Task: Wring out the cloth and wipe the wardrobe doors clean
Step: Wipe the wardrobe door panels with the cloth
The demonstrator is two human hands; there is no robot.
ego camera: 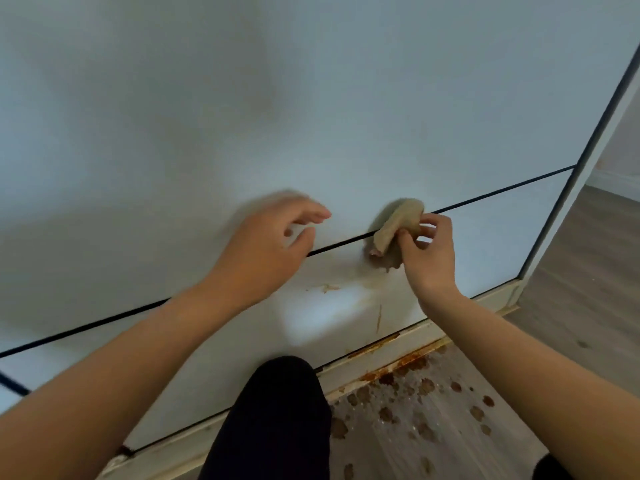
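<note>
A pale wardrobe door (311,98) fills most of the view, with a lower panel (263,341) under a dark gap. My right hand (427,252) pinches a bunched beige cloth (398,223) and holds it against the door at the gap. Just left of the cloth, my left hand (273,244) hovers with fingers spread and nothing in it. Brownish smears (346,289) mark the lower panel under the cloth.
Brown splatter spots (415,407) cover the wood floor by the wardrobe's base trim (381,358), which is stained orange-brown. My dark-clad knee (277,417) rests against the base. The wardrobe's right edge (571,202) borders open floor.
</note>
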